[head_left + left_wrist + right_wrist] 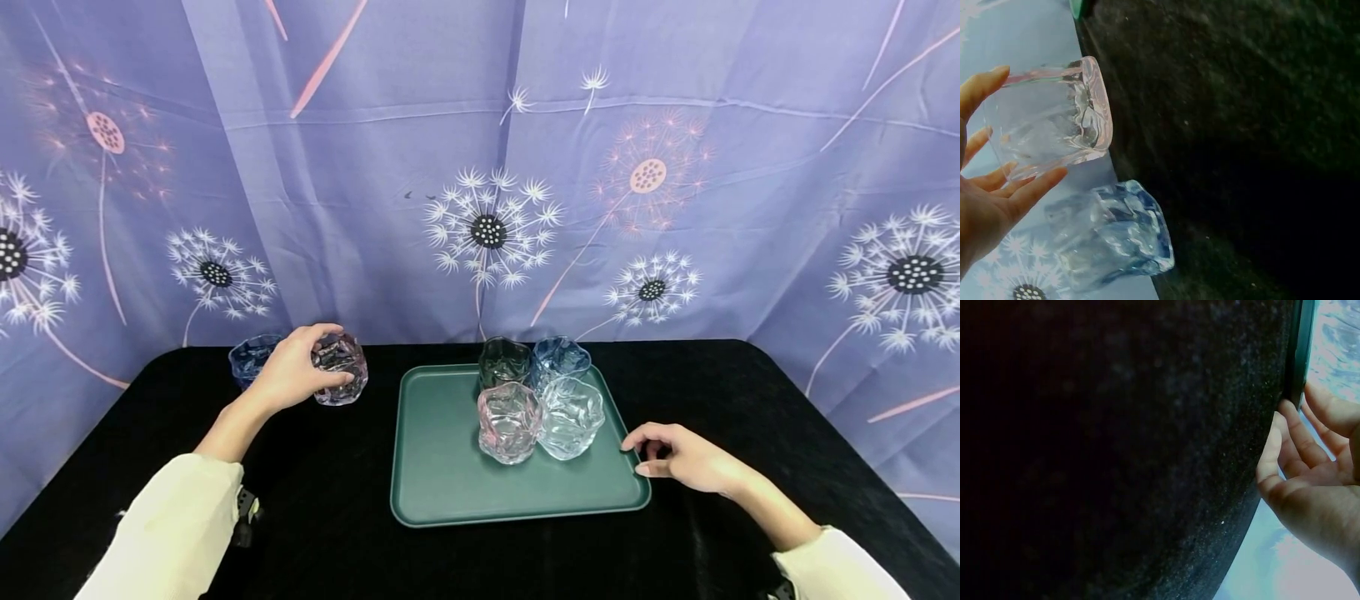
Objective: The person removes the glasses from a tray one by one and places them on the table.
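Note:
My left hand [296, 367] grips a pink-tinted glass [341, 371] near the back left of the table. In the left wrist view, that hand's thumb and fingers spread around the rim of the glass [1054, 122], which has a thick wavy base. Just left of it stands a blue glass [251, 358], partly behind the hand. My right hand [686, 457] holds the right edge of a green tray [442, 487] with curled fingers; in the right wrist view the tray's rim [1300, 356] lies between its fingertips.
On the tray's right half, close together, stand a dark grey-green glass [504, 362], a blue glass [561, 360], a pink glass [510, 425] and a clear glass [572, 421]. Black cloth [322, 500] covers the table. A purple dandelion-print curtain [375, 208] hangs right behind it.

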`<state>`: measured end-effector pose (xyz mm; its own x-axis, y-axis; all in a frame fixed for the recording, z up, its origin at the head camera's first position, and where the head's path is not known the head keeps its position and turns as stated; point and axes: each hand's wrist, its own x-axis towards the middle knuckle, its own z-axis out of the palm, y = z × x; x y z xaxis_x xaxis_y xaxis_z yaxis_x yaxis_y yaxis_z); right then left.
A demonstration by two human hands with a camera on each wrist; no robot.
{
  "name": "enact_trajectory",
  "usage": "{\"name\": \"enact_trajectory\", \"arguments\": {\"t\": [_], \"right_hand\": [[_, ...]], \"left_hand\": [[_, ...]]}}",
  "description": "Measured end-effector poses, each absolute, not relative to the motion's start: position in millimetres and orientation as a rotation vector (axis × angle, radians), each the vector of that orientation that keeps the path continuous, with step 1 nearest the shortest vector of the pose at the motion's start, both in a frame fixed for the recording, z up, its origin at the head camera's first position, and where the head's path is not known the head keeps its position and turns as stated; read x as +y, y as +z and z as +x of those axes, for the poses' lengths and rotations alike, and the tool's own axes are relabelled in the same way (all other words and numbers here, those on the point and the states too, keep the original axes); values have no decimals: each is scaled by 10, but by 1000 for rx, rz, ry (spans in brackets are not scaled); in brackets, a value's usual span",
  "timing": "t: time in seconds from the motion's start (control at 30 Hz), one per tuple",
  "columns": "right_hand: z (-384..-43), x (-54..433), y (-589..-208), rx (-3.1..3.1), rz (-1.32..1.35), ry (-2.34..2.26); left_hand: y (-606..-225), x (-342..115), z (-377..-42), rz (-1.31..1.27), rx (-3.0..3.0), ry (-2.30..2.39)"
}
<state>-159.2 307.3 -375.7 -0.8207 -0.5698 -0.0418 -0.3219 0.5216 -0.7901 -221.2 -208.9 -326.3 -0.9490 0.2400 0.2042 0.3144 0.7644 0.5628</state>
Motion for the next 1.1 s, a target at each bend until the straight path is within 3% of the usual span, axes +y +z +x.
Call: {"name": "enact_trajectory", "arguments": {"t": [1.1], "right_hand": [[-1585, 3068, -3741, 2471, -712, -1185]], "left_hand": [[-3394, -2113, -2335, -242, -2844, -987]]}}
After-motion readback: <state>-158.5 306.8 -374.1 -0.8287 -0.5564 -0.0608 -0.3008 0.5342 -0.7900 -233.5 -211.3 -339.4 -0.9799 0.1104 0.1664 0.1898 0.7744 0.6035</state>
